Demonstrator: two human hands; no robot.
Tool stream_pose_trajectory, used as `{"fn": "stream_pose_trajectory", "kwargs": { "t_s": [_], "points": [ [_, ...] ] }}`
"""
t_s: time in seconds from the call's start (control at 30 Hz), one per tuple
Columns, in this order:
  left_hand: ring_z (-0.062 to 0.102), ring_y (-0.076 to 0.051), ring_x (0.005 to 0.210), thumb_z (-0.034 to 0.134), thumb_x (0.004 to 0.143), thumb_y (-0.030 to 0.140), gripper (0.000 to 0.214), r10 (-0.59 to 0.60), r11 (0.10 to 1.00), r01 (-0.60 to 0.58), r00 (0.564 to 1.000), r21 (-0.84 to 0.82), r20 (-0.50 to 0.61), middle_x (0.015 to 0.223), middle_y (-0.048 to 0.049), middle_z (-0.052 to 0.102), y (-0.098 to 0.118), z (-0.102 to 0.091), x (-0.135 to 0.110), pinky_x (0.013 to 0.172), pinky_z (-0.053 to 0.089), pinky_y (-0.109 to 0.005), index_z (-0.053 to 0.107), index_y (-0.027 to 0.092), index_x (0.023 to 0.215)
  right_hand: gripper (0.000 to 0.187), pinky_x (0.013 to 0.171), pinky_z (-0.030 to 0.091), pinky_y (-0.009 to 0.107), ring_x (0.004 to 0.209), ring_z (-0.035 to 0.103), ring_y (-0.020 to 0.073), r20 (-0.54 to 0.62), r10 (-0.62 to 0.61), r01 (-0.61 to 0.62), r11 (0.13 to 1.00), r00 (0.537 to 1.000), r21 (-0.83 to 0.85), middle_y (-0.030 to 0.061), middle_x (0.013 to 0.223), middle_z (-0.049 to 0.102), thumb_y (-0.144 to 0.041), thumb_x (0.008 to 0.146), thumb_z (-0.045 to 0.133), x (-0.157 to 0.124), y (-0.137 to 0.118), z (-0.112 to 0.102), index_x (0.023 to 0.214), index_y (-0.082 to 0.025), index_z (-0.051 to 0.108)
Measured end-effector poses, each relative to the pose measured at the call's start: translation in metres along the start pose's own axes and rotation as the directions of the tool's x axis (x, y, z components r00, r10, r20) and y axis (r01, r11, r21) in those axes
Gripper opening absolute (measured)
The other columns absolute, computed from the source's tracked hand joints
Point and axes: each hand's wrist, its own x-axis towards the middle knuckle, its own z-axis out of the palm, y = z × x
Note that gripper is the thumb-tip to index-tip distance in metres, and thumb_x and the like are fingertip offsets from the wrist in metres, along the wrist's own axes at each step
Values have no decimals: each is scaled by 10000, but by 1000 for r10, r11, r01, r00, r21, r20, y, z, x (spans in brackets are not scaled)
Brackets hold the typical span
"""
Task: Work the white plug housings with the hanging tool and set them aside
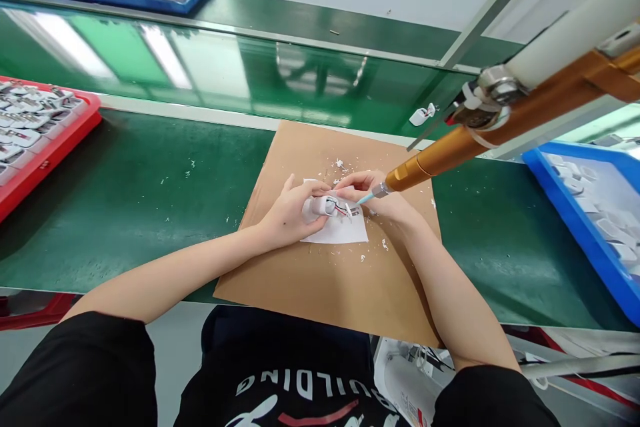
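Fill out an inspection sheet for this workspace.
Surface: glossy green tabletop, brown cardboard sheet on it.
Job's things: white plastic housing over white paper sheet; orange metal tool angled from upper right.
Clutter: small white shavings on cardboard and tabletop.
Hands: bare left hand holds the housing with fingers; bare right hand beside it, grip unclear.
Cables: thin red and black wires at the housing.
Surroundings: red plastic tray left, blue plastic tray right.

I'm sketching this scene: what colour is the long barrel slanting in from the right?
The barrel is metallic orange-gold, best seen in the head view.
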Motion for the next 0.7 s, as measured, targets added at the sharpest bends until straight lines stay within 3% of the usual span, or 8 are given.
{"fn": "stream_pose_trajectory", "kwargs": {
  "t_s": [0.17, 0.37, 0.57, 0.7],
  "points": [
    [616, -172, 1035, 572, 776, 214, 343, 28, 999, -29, 998, -23, -47, 1082, -9, 643, -1, 1, 1, 1144, 115, -582, 427, 235, 1086, 296, 492, 372, 230, 553, 515, 86, 41, 17, -20, 997, 999, 77, 41, 696, 644, -364, 682, 695, 0, 1, 2, 861, -129, 711],
    [618, -182, 1046, 587, 781, 247, 359, 52, 999, -52, 998, 4, -39, 1126, -22, 616, -5, 4, 0, 1141, 128, -586, 424, 241, 1101, 274, 461, 323, 203, 520, 448, 56, 41, -12, 8, 997, 999, 81, 13, 620, 590, -317, 665, 712, -5, -8, 5, 854, -118, 722],
    [605, -191, 1069, 578, 788, 243, 348, 51, 998, -53, 997, -21, -64, 1124, -55, 622, -5, 2, 1, 1077, 329, -516, 416, 228, 1096, 309, 488, 343, 214, 565, 471, 72, 81, 4, -9, 999, 997, 51, 41, 675, 615, -336, 659, 726, -3, -7, 2, 871, -111, 726],
    [612, -187, 1051, 567, 791, 254, 333, 55, 997, -58, 997, -52, -50, 1102, -51, 645, -2, 0, 1, 1052, 364, -496, 420, 223, 1088, 298, 493, 351, 215, 565, 486, 72, 99, -57, 50, 997, 994, 65, 36, 689, 625, -334, 676, 716, 1, -1, 2, 888, -124, 721]
  ]
}}
